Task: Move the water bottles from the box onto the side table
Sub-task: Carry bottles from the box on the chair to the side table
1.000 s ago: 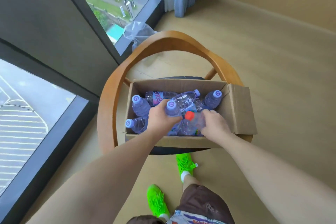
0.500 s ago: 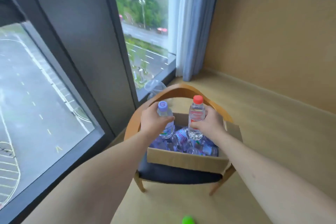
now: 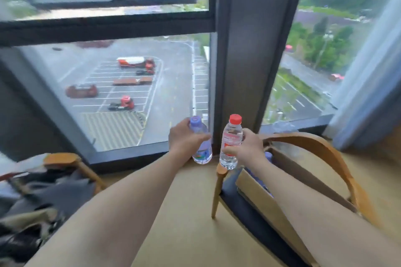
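Glass fills most of what I see: a tall window (image 3: 134, 84) with dark frames and a thick dark post (image 3: 249, 50) running up its middle, a parking lot with red vehicles far below. A pale blue curtain (image 3: 373, 84) hangs at the right edge. Beneath the sill the floor (image 3: 186, 212) is a smooth tan surface, bare between my forearms.

To my right stands a wooden chair (image 3: 329, 154) with a curved back rail and a dark seat pad. On that seat sits the cardboard box (image 3: 267, 208), open at the top, with purple-tinted bottles just showing inside behind my right wrist. At lower left a second piece of wooden furniture (image 3: 63, 160) carries a blurred heap of dark and light things that I cannot make out.

My left hand (image 3: 184, 143) is wrapped around a purple-capped bottle (image 3: 200, 138), held upright in the air in front of the window, clear of the box. My right hand (image 3: 247, 149) grips a red-capped bottle (image 3: 231, 141) around its middle, also upright, just above the chair's front corner post. The two bottles hang near each other without touching.
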{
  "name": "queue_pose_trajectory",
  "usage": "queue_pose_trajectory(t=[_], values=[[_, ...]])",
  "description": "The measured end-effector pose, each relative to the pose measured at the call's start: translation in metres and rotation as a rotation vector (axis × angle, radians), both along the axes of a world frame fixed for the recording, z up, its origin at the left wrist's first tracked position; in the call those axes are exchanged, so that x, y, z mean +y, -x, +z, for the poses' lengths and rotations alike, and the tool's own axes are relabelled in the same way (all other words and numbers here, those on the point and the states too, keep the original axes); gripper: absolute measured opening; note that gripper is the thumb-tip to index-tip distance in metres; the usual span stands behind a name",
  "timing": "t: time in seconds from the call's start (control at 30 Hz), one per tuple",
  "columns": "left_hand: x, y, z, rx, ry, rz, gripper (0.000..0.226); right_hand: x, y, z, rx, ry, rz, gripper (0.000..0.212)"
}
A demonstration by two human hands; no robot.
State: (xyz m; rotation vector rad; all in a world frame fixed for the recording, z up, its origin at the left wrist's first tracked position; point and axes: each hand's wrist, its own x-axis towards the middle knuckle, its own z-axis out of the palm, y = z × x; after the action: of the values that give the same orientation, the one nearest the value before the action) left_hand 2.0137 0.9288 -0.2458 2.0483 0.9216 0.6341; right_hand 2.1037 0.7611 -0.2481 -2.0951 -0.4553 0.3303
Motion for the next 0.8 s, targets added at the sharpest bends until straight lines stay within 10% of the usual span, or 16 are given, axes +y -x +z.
queue_pose_trajectory(t=[0.8], values=[[-0.055, 0.739, 0.009, 0.005, -0.001, 1.19, 0.045, 0.128, 0.632, 0.019, 0.034, -0.085, 1.157, 0.044]])
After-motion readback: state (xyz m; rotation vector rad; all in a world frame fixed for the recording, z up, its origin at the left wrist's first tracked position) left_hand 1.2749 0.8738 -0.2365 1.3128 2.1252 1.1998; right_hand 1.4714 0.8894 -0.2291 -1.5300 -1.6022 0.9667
